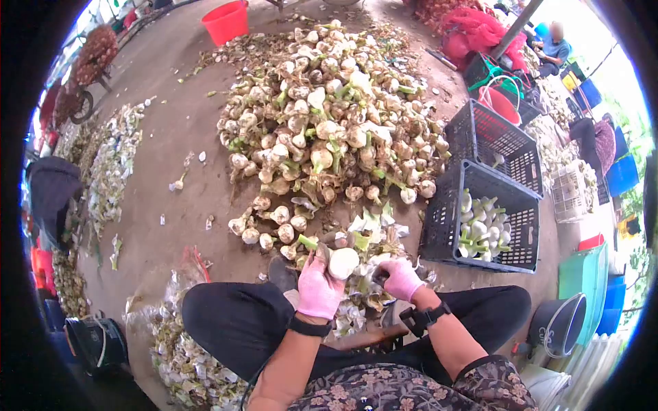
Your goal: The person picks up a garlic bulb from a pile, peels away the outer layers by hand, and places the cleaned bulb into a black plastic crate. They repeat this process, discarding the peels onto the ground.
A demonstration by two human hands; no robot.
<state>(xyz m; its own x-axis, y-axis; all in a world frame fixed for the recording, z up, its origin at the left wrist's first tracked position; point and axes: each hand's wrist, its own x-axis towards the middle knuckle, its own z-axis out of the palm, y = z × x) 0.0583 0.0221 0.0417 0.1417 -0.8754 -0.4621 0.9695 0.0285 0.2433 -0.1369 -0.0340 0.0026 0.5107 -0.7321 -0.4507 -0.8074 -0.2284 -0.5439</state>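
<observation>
My left hand (321,289), in a pink glove, is closed round a garlic bulb (343,263) whose white base faces right. A green stem end (308,242) pokes out past the fingers. Just to the right, my right hand (402,279), also gloved in pink, is closed, with something dark at its fingertips that I cannot make out. Beneath and between the hands lie peeled garlic skins (353,316). Directly beyond my hands rises a large heap of untrimmed garlic (322,130), roots and stalks still on.
Right of the heap stand two black crates (439,233), the nearer holding cleaned garlic (485,229). Beyond are a red bucket (499,103) and seated people. A red tub (226,24) sits at the back left. More skins (185,349) lie by my left knee; a dark bucket (558,322) stands right.
</observation>
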